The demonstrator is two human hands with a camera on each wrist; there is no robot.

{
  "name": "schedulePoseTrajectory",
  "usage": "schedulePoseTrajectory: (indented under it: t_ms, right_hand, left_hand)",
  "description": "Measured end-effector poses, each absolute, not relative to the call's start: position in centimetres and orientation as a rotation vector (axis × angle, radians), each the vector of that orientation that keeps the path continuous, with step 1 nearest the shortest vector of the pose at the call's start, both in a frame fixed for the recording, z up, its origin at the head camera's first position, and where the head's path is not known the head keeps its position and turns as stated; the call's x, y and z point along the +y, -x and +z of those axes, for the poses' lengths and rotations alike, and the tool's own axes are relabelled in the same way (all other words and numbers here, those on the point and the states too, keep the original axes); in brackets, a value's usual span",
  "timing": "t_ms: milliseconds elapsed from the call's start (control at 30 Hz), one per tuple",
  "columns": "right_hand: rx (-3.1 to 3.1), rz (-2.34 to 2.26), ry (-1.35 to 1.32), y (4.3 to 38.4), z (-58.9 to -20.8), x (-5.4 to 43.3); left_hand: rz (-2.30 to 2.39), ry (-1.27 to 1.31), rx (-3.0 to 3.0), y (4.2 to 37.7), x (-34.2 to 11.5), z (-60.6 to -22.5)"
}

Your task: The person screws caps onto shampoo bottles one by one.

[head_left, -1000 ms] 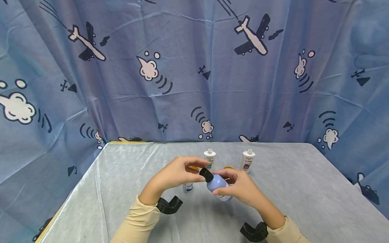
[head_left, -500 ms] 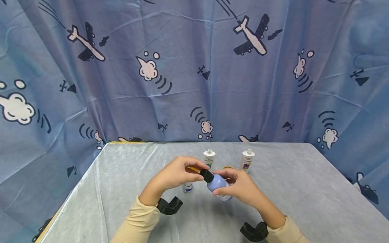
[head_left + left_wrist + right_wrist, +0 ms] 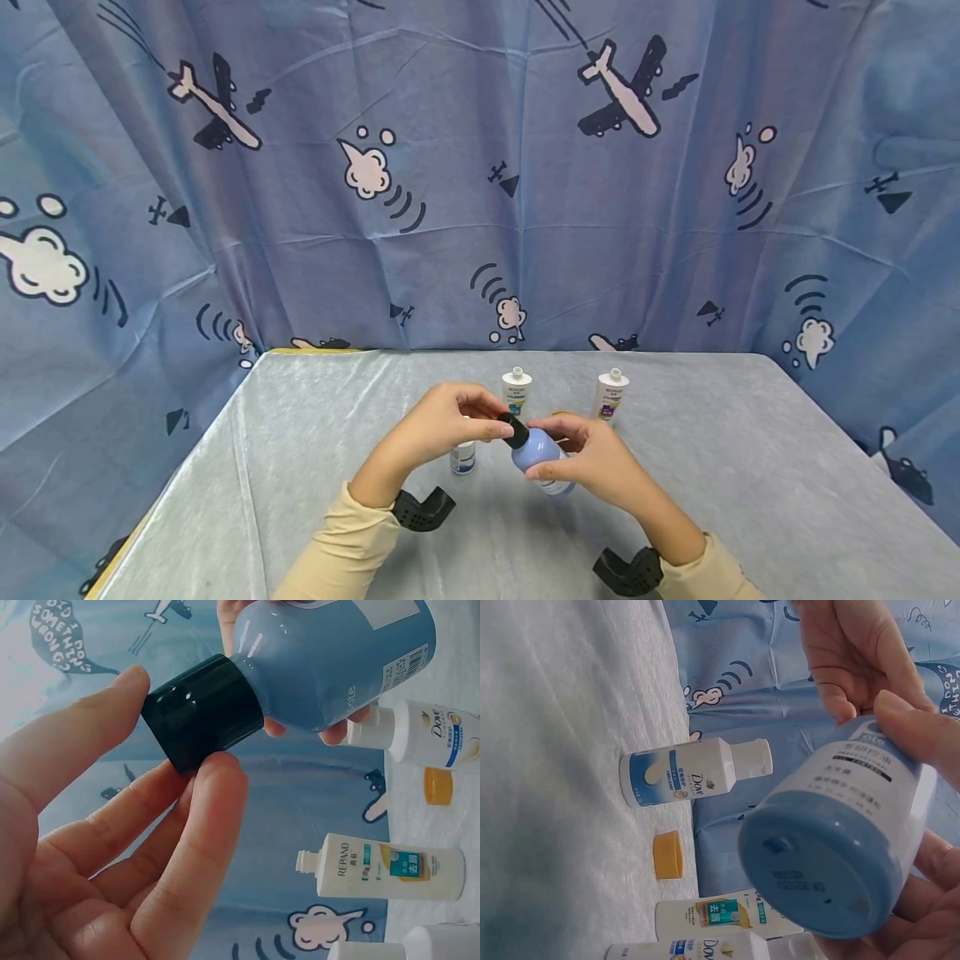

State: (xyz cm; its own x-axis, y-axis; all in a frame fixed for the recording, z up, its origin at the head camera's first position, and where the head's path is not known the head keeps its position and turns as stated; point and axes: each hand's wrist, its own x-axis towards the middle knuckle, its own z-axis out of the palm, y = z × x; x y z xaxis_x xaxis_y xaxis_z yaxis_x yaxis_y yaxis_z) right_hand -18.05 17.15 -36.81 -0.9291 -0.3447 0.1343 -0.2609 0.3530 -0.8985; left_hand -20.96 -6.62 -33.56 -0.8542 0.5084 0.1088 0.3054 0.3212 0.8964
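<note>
A blue bottle [image 3: 536, 450] with a black cap [image 3: 516, 431] is held tilted above the table, its cap end toward the left hand. The right hand [image 3: 592, 460] grips its body, thumb on the near side and fingers on the far side. With thumb and fingertips, the left hand [image 3: 438, 429] pinches the black cap [image 3: 202, 709], which sits on the bottle's neck. In the right wrist view the bottle's base [image 3: 817, 870] faces the camera. Behind the left hand stands a white Dove bottle [image 3: 462, 458], its upper part mostly covered.
Two white capless bottles, one with a teal label [image 3: 517, 387] and one with a purple label [image 3: 611, 393], stand farther back. A yellow cap [image 3: 667, 855] lies on the grey cloth. Another Dove bottle [image 3: 690, 951] shows at the right wrist view's lower edge. A patterned curtain [image 3: 450, 208] hangs behind.
The left hand has shifted slightly right and its fingers have changed position around the black cap, the thumb now lying across it. The right hand and the blue bottle have hardly moved.
</note>
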Motion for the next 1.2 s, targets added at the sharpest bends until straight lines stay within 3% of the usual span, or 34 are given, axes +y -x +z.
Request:
schedulePoseTrajectory:
  t_ms: [1200]
  right_hand:
    - [2.494, -1.670, 0.557, 17.96, -36.47, 17.19]
  left_hand:
    - [1.561, -0.884, 2.248, 20.92, -7.09, -33.38]
